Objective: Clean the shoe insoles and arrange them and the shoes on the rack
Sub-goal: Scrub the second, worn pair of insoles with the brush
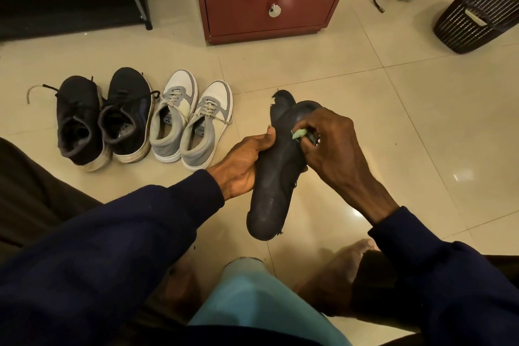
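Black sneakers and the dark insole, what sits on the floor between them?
In the head view, the grey-and-white sneakers stand there, right beside the black pair.

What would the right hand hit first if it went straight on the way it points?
The dark insole: the green wad pinched in the right hand seems to touch it now. Just beyond is the left hand gripping the insole, though depth is unclear.

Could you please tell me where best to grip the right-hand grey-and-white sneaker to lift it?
Take the right-hand grey-and-white sneaker by its heel collar, coming from above on the near side: the mouth opens upward and the heel points toward the camera. Its twin sits close against the left side.
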